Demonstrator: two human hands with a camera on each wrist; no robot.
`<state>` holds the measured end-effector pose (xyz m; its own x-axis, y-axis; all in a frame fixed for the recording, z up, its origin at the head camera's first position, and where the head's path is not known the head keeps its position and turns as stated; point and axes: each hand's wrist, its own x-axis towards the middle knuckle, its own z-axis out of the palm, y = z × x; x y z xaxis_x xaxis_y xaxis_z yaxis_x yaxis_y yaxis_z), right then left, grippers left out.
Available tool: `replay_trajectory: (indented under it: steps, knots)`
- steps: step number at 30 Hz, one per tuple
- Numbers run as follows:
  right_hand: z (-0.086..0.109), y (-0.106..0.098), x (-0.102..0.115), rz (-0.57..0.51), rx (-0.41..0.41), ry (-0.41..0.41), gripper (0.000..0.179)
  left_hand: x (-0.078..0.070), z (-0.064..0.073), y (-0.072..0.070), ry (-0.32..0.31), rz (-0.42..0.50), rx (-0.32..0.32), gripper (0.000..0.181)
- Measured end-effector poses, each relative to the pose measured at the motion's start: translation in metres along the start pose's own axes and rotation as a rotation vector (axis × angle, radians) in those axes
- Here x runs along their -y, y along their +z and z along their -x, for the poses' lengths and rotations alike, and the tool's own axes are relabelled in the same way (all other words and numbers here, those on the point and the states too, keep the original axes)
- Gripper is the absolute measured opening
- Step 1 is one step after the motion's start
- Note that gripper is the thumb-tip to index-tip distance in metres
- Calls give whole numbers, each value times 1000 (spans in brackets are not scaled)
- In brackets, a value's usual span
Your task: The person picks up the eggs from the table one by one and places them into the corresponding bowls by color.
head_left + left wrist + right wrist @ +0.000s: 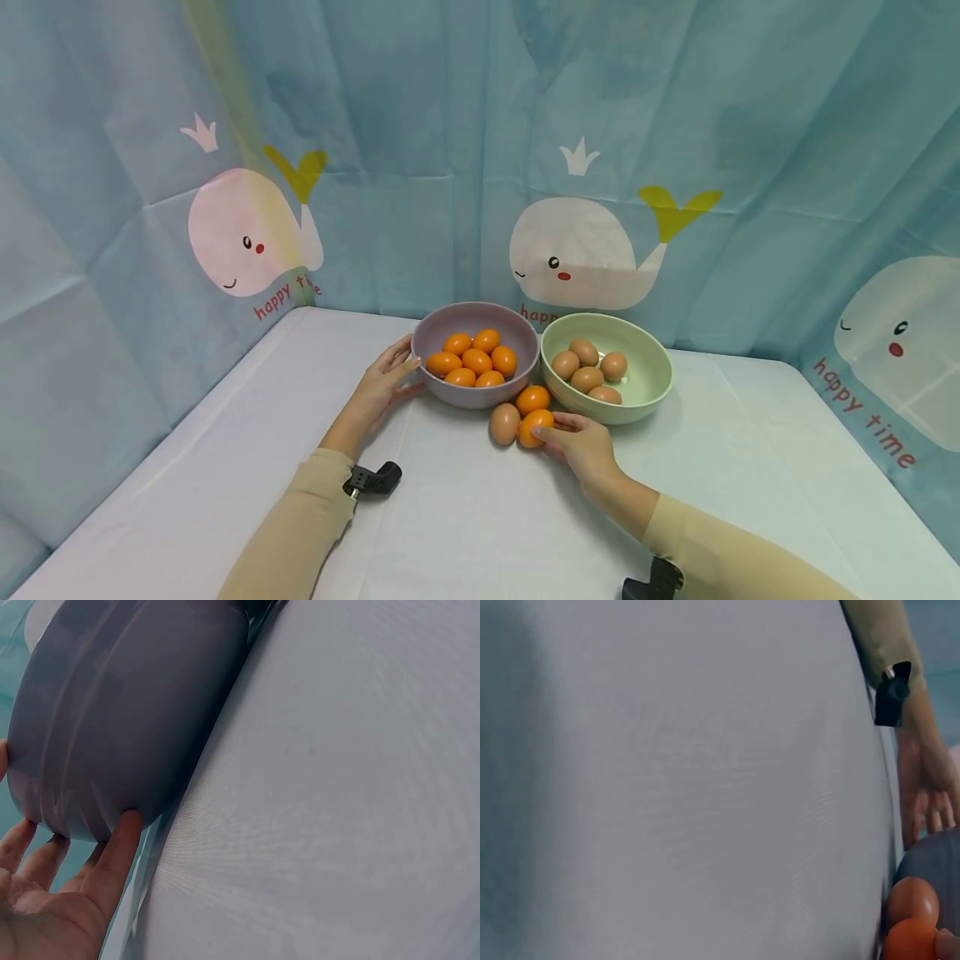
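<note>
At the near side of the bowls, my right hand (585, 446) pinches an orange egg (536, 428) between thumb and fingers. Another orange egg (533, 399) lies just behind it, and a brown egg (505, 424) stands to its left. My left hand (381, 385) is at the left side of a purple bowl (474, 398), thumb by the rim. Spread fingertips touch its outer wall in the left wrist view. Several orange eggs (477, 361) lie in that bowl. A green bowl (647, 375) to its right holds several brown eggs (587, 380).
Both bowls stand side by side toward the back of a table with a white cloth (450, 517). Behind the table hangs a blue curtain (420, 233) printed with whales. Black wrist devices (372, 479) sit on both sleeves.
</note>
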<state>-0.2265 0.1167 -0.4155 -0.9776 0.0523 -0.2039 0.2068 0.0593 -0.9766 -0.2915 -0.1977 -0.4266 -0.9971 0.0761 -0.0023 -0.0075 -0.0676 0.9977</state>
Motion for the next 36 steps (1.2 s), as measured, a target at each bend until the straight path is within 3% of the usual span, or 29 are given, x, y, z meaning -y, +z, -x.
replay_trajectory:
  steps: [8, 14, 21, 29, 36]
  knots:
    - [5, 3, 28, -11, 56, -74, 45, 1, 0, -1, -3, -8, -3, 64]
    - [-6, 17, 61, 26, 111, -131, 49, -1, 1, -1, -5, -4, 1, 65]
    - [-34, 40, 84, 71, 144, -52, 49, -2, 1, 2, -5, 12, -6, 65]
    - [-66, 60, 88, 152, 133, 23, 45, 0, 0, 2, -11, 1, -7, 63]
    - [-80, 68, 93, 339, 191, -2, 46, -2, 1, 2, -9, 0, -12, 63]
